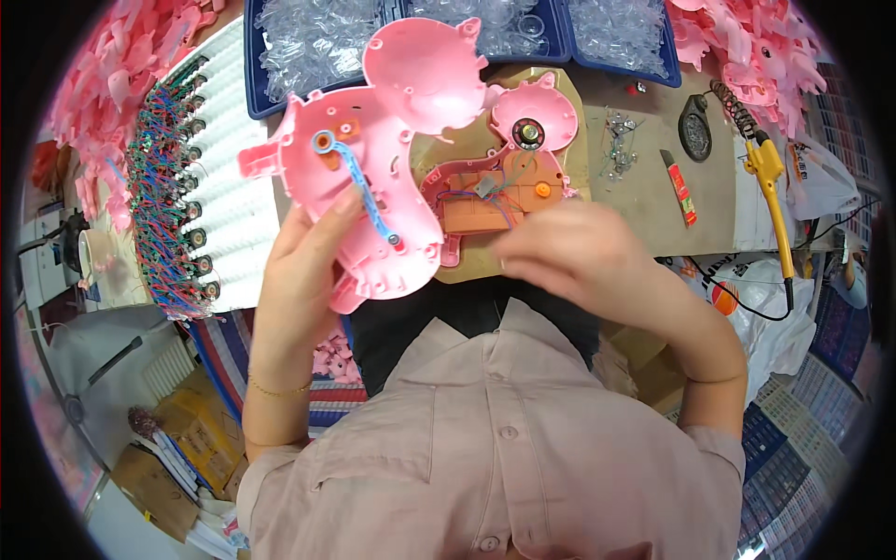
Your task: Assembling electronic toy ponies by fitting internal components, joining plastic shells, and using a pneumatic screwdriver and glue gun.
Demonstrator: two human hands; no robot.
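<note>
My left hand (303,243) is closed on a pink plastic toy shell half (392,159), held raised with its hollow inside facing up. A blue link arm (366,193) runs across that inside, and my thumb lies beside it. Lying on the table to the right is the matching pink shell half (532,101), which holds an orange gearbox housing (467,220), thin coloured wires and a round black speaker (528,133). My right hand (583,247) hovers by its near right edge, fingers bent together and slightly blurred. Whatever lies between those fingertips is hidden.
Blue bins (322,56) of clear plastic parts line the back. Wired speakers (191,187) stand in rows on white foam at left. To the right lie small metal parts (621,140), a red-handled cutter (679,191) and a yellow soldering iron (767,168) with a trailing cord. Pink shells are piled at both far corners.
</note>
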